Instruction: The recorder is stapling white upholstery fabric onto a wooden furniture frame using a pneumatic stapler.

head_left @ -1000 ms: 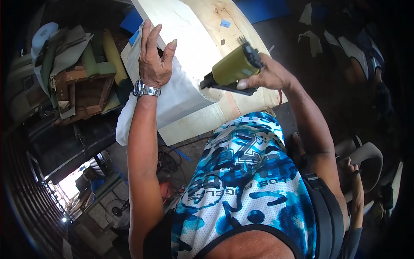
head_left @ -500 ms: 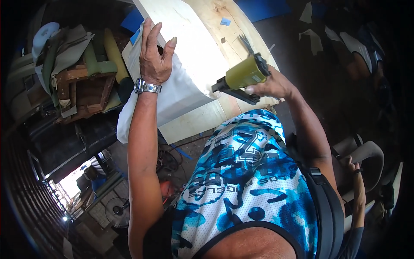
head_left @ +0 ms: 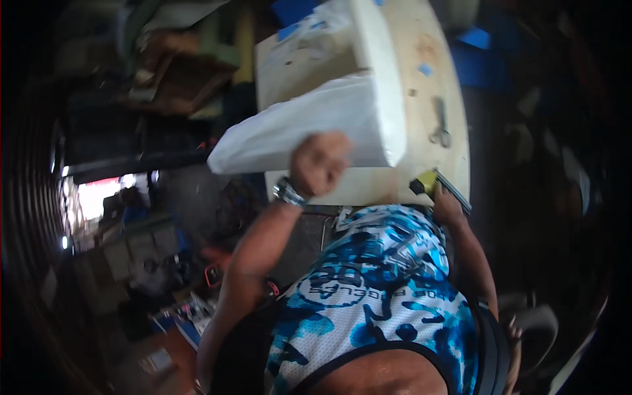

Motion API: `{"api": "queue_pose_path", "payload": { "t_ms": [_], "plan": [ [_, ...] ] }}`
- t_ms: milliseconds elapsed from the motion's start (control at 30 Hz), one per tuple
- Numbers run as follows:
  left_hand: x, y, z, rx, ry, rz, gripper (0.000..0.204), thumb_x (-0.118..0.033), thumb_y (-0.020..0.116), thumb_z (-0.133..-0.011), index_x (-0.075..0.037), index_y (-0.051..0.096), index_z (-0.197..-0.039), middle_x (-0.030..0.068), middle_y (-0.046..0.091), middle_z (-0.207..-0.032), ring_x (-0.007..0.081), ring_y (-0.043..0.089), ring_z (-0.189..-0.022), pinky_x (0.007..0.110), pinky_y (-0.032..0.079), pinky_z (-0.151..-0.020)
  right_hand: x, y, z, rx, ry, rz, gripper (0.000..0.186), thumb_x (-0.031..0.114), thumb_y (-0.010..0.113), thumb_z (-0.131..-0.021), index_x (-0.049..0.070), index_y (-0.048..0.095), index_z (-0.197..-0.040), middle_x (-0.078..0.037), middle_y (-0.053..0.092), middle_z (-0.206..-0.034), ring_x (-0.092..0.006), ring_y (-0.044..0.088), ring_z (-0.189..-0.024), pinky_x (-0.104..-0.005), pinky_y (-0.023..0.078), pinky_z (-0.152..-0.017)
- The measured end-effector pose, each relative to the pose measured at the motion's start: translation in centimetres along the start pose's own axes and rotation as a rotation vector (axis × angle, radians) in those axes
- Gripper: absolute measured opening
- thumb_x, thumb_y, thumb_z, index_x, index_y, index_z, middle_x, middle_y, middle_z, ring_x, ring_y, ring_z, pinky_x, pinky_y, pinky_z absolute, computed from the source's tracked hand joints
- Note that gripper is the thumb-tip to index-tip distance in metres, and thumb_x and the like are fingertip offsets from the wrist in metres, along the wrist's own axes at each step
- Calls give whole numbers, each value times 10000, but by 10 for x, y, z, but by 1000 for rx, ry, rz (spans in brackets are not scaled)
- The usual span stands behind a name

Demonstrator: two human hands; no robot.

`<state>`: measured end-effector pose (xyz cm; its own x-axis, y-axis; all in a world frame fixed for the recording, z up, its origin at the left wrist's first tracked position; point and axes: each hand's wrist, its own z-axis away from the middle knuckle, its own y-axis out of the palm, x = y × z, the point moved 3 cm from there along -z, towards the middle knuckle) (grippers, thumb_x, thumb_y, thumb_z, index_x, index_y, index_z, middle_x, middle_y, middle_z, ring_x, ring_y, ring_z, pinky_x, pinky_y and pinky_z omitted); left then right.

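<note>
left hand point(head_left: 320, 164) has dropped to the near edge of the white-covered piece point(head_left: 276, 131), its fingers no longer spread flat, and right hand point(head_left: 447, 205) has swung the green staple gun point(head_left: 424, 181) away to the near right corner of the desk point(head_left: 421, 118). largest is the desk, one, pale wood, bearing the rest. one white-covered piece stands on its left part, a wide white side toward the person; that broad side probably keeps it steady. one green staple gun is in the right hand, whose fingers wrap round its handle, most likely to bear its weight clear of the cover. of the two hands, the left is curled and blurred; i cannot tell whether it touches or pinches anything. one pair of scissors point(head_left: 442, 125) lies right of the piece, apparently set aside yet within reach. smaller still are one blue scrap point(head_left: 424, 70) and one dark square mark point(head_left: 413, 92).
</note>
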<state>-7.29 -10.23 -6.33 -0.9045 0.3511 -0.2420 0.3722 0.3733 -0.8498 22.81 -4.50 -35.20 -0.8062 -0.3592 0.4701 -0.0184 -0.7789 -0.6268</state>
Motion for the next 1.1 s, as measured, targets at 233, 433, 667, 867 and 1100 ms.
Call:
{"api": "queue_pose_path", "payload": {
  "t_ms": [233,433,667,867,1100],
  "plan": [
    [18,-67,157,-131,-884,-296,94,-120,651,-925,-38,678,-964,138,699,-922,284,690,-832,385,546,-749,-36,74,-48,-168,-42,48,788,130,651,-884,23,208,-1527,-239,590,-1263,-406,622,-1090,-476,541,-886],
    [98,-158,221,-461,-1489,-119,436,-407,551,-1009,-29,659,-1197,98,708,-1136,173,671,-983,324,555,-748,-76,64,-53,-220,20,89,787,72,624,-850,84,252,-1543,-202,508,-1401,-418,535,-1234,-504,480,-989],
    [165,-94,199,-386,-1585,506,750,-652,431,-984,-13,576,-1348,105,627,-1329,234,537,-1280,386,457,-1006,-194,4,-9,-642,458,-271,571,236,685,-861,13,522,-1361,-246,579,-1298,-429,554,-1211,-488,455,-1018],
    [167,-35,101,146,-1188,1100,650,-581,458,-1006,-31,637,-1301,80,679,-1241,150,612,-1129,302,444,-999,-140,-196,106,-1504,78,-380,320,196,625,-981,-40,634,-1198,-176,678,-1165,-268,655,-1067,-339,501,-966],
    [147,-30,11,133,-594,729,267,-272,746,-915,-6,747,-943,-19,646,-710,49,497,-667,269,442,-604,144,-313,113,-1240,-438,105,362,0,686,-892,28,620,-1247,-112,651,-1238,-236,637,-1122,-327,500,-965]
  ]
}}
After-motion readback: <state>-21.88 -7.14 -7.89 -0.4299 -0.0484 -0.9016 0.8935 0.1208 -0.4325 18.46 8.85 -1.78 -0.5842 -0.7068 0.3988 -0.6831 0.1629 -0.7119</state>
